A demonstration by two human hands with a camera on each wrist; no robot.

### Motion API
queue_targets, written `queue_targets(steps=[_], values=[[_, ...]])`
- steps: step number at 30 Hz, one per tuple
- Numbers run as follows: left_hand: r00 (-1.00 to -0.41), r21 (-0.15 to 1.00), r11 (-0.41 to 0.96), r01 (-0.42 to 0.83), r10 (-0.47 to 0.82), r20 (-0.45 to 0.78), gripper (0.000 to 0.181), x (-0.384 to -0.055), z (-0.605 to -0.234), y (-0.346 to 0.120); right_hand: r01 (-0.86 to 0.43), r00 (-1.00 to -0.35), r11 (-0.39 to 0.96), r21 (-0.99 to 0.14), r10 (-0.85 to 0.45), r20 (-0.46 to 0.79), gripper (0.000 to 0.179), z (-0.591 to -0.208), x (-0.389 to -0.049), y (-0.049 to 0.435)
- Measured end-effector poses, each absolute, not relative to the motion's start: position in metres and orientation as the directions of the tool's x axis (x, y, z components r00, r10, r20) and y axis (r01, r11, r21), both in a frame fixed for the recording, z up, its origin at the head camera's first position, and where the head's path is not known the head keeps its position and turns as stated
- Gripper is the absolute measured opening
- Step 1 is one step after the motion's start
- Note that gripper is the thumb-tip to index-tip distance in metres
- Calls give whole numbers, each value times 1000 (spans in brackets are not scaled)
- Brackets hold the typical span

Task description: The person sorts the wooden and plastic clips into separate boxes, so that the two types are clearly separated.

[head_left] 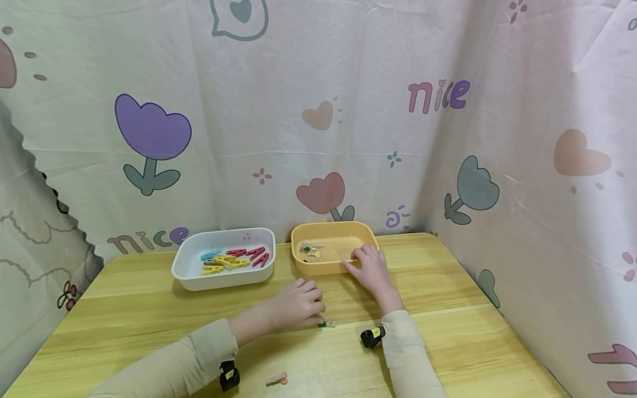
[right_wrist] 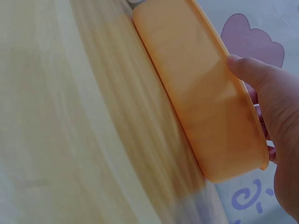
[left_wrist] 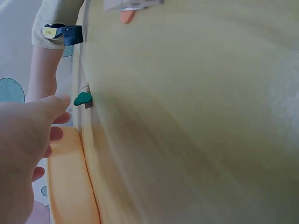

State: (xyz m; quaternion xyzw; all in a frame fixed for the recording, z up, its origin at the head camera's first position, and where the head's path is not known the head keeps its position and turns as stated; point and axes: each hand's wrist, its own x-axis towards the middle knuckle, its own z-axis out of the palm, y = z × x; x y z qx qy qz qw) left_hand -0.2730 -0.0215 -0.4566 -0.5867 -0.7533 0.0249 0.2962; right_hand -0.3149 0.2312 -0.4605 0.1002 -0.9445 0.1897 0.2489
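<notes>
My left hand (head_left: 297, 305) is over the table with loosely bent fingers, holding nothing. Right by its fingertips lies a small wooden clothespin with a green heart (left_wrist: 83, 99), seen also in the head view. My right hand (head_left: 370, 270) grips the near right rim of the yellow bin (head_left: 318, 269). In the right wrist view the thumb (right_wrist: 240, 65) lies on the outer edge of the rim, with the other fingers over the inner side, partly hidden. Inside that bin are several small clothespins (head_left: 312, 247) at the left end.
Left of the yellow bin stands a white bin (head_left: 224, 283) holding red, yellow and blue plastic clothespins (head_left: 231, 261). Another wooden clothespin with an orange heart (head_left: 277, 379) lies near the table's front. A patterned curtain (head_left: 249, 127) hangs behind the table.
</notes>
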Motion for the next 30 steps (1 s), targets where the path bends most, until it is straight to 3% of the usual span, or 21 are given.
queue_targets(steps=[6, 20, 30], values=[[-105, -415, 282, 865, 910, 400, 22, -273, -465, -19, -286, -851, 908, -306, -95, 516, 33, -462, -315, 231], [-165, -375, 286, 882, 932, 322, 18, -271, -467, -13, -295, -838, 909, -294, -98, 537, 32, -462, -317, 232], [-169, -403, 285, 870, 939, 299, 19, -269, -467, -12, -298, -834, 909, -290, -101, 543, 32, -464, -317, 232]])
